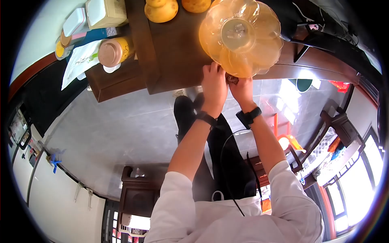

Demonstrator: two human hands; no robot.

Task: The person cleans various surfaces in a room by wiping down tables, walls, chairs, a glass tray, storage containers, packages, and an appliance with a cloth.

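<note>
A translucent amber bowl (265, 44) with a scalloped, petal-like rim rests on the dark brown wooden cabinet top (174, 52). My left hand (214, 90) is at the bowl's near side, its fingers curled close to the rim. Right beside it, my right hand (242, 90) is closed below the rim. A small brownish thing (232, 79) shows between the two hands, too small to name. My fingertips are partly hidden, so I cannot tell whether they touch the bowl.
Yellow-orange rounded objects (162, 10) stand at the back. To the left are a yellow jar with a pinkish lid (111, 53), a white packet (81, 60) and boxes (106, 14). Cables and a black stand (302, 42) lie right. An orange plastic item (289, 141) is on the floor.
</note>
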